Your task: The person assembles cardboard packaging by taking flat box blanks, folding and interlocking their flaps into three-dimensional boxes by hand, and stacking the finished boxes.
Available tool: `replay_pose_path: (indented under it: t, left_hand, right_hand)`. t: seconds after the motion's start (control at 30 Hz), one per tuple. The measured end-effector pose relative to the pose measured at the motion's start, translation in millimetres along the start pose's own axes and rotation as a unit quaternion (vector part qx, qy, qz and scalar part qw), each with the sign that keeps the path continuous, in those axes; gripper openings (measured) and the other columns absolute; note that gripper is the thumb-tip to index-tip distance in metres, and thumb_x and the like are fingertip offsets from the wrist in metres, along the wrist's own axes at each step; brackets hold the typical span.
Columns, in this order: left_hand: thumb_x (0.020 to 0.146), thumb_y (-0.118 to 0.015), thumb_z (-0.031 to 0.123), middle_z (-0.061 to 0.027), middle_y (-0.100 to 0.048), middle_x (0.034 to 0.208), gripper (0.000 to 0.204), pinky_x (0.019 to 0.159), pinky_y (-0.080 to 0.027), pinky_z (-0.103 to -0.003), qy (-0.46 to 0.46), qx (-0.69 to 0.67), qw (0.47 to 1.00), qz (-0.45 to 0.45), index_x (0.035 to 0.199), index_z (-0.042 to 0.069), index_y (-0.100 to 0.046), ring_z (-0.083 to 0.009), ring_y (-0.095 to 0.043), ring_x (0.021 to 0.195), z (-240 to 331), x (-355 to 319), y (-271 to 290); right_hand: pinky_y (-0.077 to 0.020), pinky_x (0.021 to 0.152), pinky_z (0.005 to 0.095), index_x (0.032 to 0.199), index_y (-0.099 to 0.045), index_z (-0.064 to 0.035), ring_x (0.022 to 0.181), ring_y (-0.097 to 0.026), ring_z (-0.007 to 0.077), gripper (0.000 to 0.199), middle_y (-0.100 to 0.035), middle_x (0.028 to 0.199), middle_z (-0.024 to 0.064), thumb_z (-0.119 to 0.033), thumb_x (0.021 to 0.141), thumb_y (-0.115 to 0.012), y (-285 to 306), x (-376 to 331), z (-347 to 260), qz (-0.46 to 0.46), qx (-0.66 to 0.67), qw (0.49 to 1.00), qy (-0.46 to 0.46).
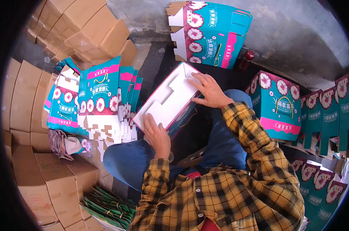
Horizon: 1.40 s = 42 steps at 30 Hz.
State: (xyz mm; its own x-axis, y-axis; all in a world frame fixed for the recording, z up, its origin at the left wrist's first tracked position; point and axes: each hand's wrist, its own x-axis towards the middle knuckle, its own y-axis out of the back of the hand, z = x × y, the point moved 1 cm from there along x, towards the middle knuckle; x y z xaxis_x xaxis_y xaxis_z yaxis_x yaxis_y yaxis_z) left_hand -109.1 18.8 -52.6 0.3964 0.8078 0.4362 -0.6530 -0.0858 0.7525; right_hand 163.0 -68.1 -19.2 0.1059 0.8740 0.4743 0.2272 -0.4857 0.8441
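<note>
A carton (pixel 172 98) stands tilted between my knees, its white flaps uppermost and its teal and dark red side turned down toward my lap. The flaps lie folded across the top, with a stepped cut-out edge running between them. My left hand (pixel 157 135) rests flat on the near left end of the white board, fingers stretched out. At the far right end my right hand (pixel 211 91) is spread, its fingertips on the rim and the thumb apart along the side. Neither hand wraps round anything.
To the left, flattened teal cartons (pixel 98 90) lean in a stack beside brown boxes (pixel 47 181). More flat cartons (pixel 211 34) stand against the wall, near a dark red bottle (pixel 246 59). A made-up carton (pixel 278 106) and folded ones (pixel 328 111) stand at right. Green corded pieces (pixel 107 208) lie lower left.
</note>
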Motion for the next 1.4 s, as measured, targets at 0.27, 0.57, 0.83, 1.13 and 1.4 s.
replay_pose_path:
  t: [0.27, 0.57, 0.83, 1.13, 1.4]
  left_hand:
    - [0.084, -0.066, 0.027, -0.0182, -0.046, 0.139, 0.059, 0.11, -0.026, -0.047, -0.144, 0.142, 0.964, -0.175, 0.132, -0.001, -0.047, -0.0331, -0.039, 0.131, 4, -3, 3]
    - [0.084, -0.066, 0.025, -0.0191, -0.051, 0.131, 0.053, 0.108, -0.029, -0.046, -0.153, 0.077, 0.967, -0.188, 0.128, -0.001, -0.051, -0.0344, -0.047, 0.123, 1, 0, 6]
    - [0.092, -0.058, 0.033, -0.0166, -0.05, 0.133, 0.055, 0.105, -0.034, -0.047, 0.052, -0.116, 0.989, 0.08, 0.134, -0.001, -0.046, -0.034, -0.046, 0.124, -59, 28, 14]
    - [0.093, -0.048, 0.053, -0.0109, -0.064, 0.111, 0.058, 0.09, -0.047, -0.039, 0.527, -0.588, 0.601, -0.123, 0.122, 0.003, -0.058, -0.0251, -0.061, 0.1, -156, 1, -9]
    - [0.095, -0.052, 0.02, -0.0095, -0.064, 0.097, 0.021, 0.075, -0.053, -0.032, 0.446, -0.611, 0.626, -0.19, 0.104, 0.002, -0.058, -0.0179, -0.063, 0.087, -121, -17, -31]
  right_hand:
    - [-0.0286, 0.11, 0.0505, 0.131, -0.052, -0.019, 0.129, -0.042, 0.0304, 0.062, -0.048, 0.136, 0.0086, -0.04, 0.076, -0.072, -19, -1, -3, -0.091, -0.045, 0.992, 0.07]
    - [-0.0294, 0.109, 0.0507, 0.118, -0.061, -0.0169, 0.126, -0.044, 0.0278, 0.05, -0.054, 0.129, 0.0072, -0.04, 0.074, -0.072, -23, -3, 1, -0.093, -0.029, 0.992, 0.076]
    - [-0.0335, 0.107, 0.0447, 0.131, -0.051, -0.0037, 0.127, -0.043, 0.0378, 0.052, -0.048, 0.134, 0.0235, -0.039, 0.093, -0.054, -9, -5, 20, 0.078, 0.116, 0.982, -0.125]
    - [-0.0429, 0.093, 0.0426, 0.103, -0.069, 0.0022, 0.104, -0.062, 0.0399, 0.08, -0.068, 0.1, 0.025, -0.064, 0.095, -0.024, -60, -7, 88, -0.202, 0.352, 0.782, -0.473]
    - [-0.0489, 0.09, 0.0341, 0.124, -0.061, -0.0049, 0.106, -0.061, 0.0221, 0.035, -0.064, 0.119, 0.0133, -0.02, 0.092, -0.06, -67, -54, 111, -0.273, 0.479, 0.7, -0.454]
